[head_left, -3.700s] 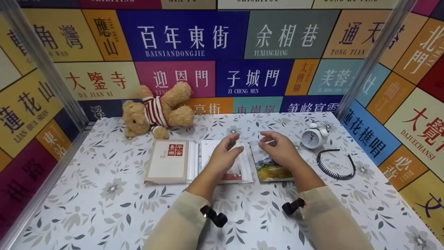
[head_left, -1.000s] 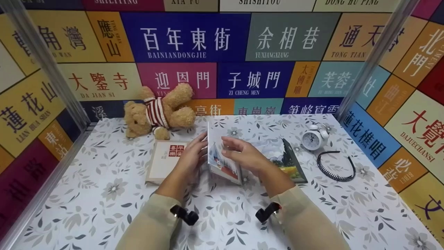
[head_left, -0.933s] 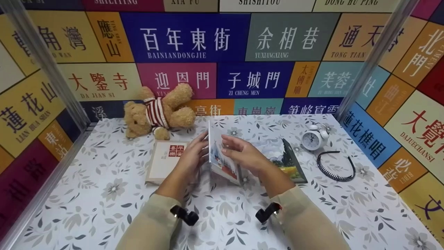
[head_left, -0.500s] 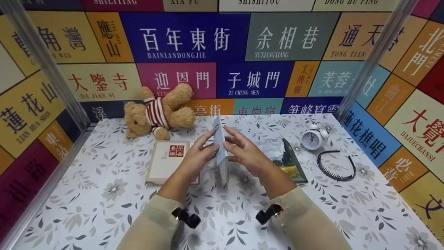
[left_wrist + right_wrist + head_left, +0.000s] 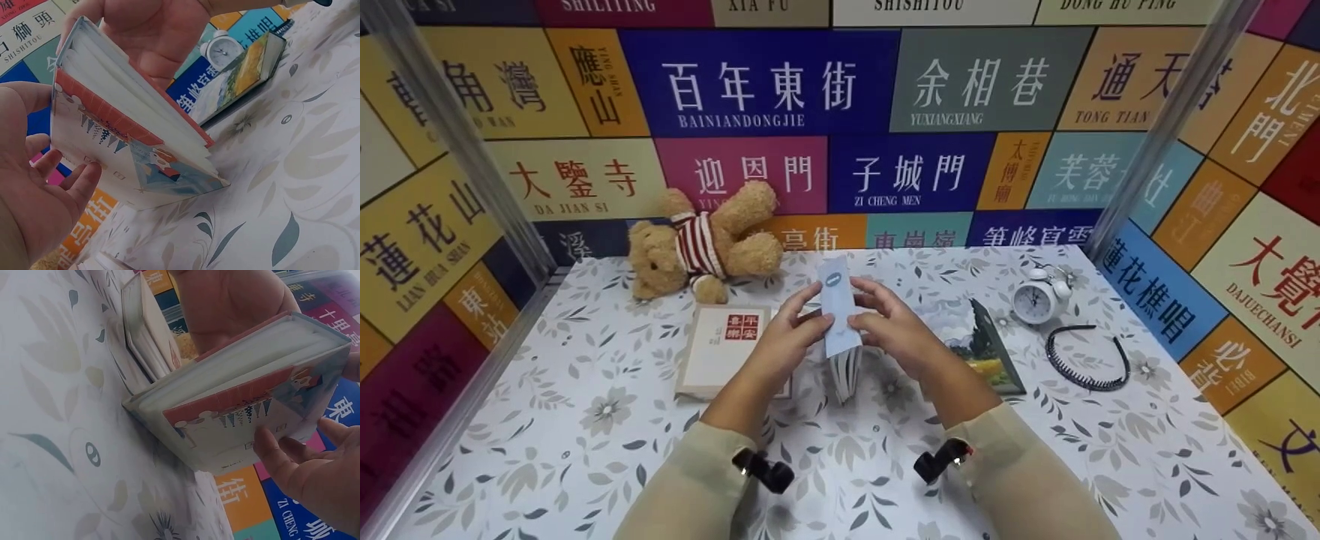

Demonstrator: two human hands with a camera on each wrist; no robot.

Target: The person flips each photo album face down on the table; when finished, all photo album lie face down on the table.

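Observation:
A thick book point(image 5: 838, 311) with a light blue spine stands on edge between my hands, spine upward, its lower edge on the table. Its cover point(image 5: 112, 163) shows a red band and a cartoon drawing in the left wrist view. My left hand point(image 5: 780, 337) holds it from the left, thumb near the spine. From the right, my right hand point(image 5: 904, 334) holds the other side, fingers bent against the cover. Page edges point(image 5: 225, 388) show between the covers in the right wrist view. A beige book point(image 5: 724, 349) with a red stamp lies left of it; a landscape-painting book point(image 5: 986, 345) lies right.
A teddy bear point(image 5: 701, 244) in a striped shirt lies at the back left. On the right are a white alarm clock point(image 5: 1033, 300) and a black headband point(image 5: 1087, 358). A flowered cloth point(image 5: 607, 450) covers the table; panels of lettering point(image 5: 757, 82) stand behind.
Both hands began apart above the books, then raised the middle one from the table. It has turned from showing its illustrated cover to showing its spine. The other things stay put.

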